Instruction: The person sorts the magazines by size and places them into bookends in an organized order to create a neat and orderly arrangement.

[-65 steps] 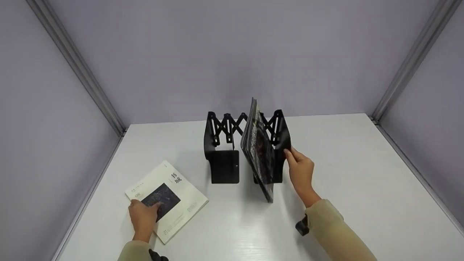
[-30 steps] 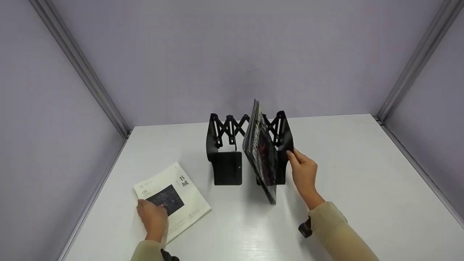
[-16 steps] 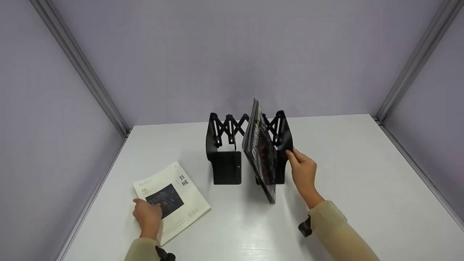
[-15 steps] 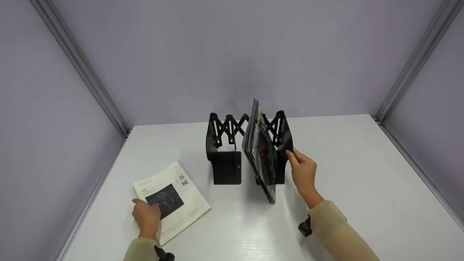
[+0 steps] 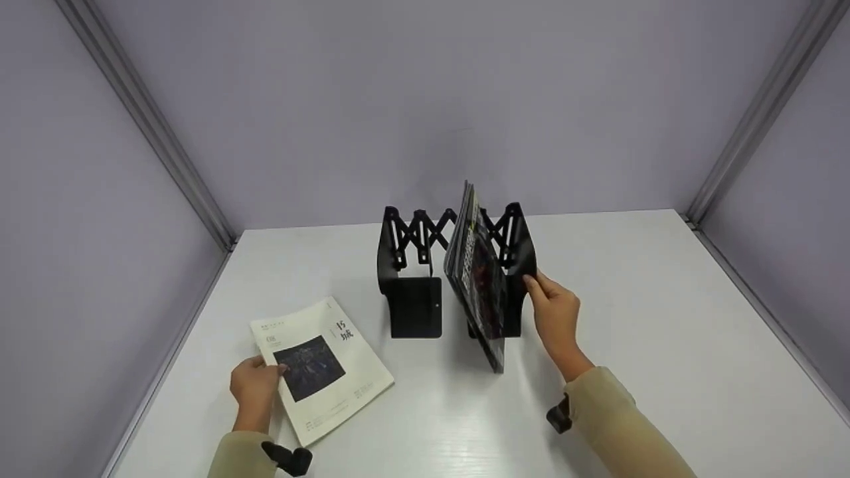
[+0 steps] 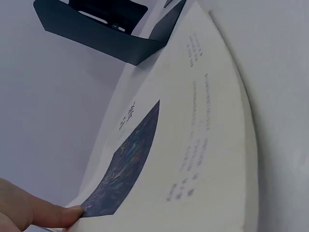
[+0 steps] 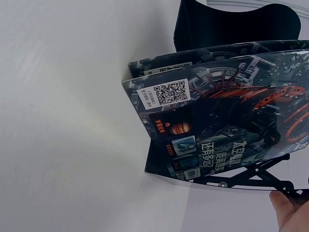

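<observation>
At the left of the head view a cream magazine (image 5: 345, 372) with a dark picture on its cover lies at a slant on the table. My left hand (image 5: 254, 384) pinches its left edge, thumb on top; in the left wrist view the cover (image 6: 203, 145) bows and that edge is raised. A black expandable book rack (image 5: 415, 309) stands in the middle. Dark magazines (image 5: 483, 285) lean upright inside it near its right end, their covers showing in the right wrist view (image 7: 227, 111). My right hand (image 5: 556, 315) grips the rack's right end plate, thumb in front.
White table (image 5: 631, 299) with grey-lilac walls (image 5: 438, 99) behind and at both sides. The rack's scissor linkage (image 5: 431, 232) runs along its back, and a gap lies between its left end and the dark magazines.
The left hand has slid from on top of the cream magazine to its left edge and pinches it there; the magazine has shifted slightly right. Right hand and rack hold still.
</observation>
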Action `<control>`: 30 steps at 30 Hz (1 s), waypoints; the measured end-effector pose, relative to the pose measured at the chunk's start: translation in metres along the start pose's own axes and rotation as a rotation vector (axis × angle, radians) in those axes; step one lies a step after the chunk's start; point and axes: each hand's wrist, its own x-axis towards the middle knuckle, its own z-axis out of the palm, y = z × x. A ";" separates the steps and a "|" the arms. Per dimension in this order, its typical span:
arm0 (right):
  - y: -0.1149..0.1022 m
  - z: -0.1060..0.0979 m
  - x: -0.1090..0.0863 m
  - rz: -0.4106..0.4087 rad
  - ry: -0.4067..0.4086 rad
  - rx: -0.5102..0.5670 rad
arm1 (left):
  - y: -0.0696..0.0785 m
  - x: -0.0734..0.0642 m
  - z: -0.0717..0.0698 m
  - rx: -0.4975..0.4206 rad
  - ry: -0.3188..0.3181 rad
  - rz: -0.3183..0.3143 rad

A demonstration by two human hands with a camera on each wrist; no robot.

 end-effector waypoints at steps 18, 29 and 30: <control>-0.002 -0.002 -0.002 0.002 -0.023 0.007 | 0.016 -0.020 -0.003 -0.076 -0.182 0.018; -0.002 -0.002 -0.001 0.013 -0.019 -0.002 | 0.033 -0.047 -0.003 -0.070 -0.107 0.182; -0.002 -0.002 -0.001 0.014 -0.018 -0.001 | 0.034 -0.050 -0.003 -0.057 -0.097 0.202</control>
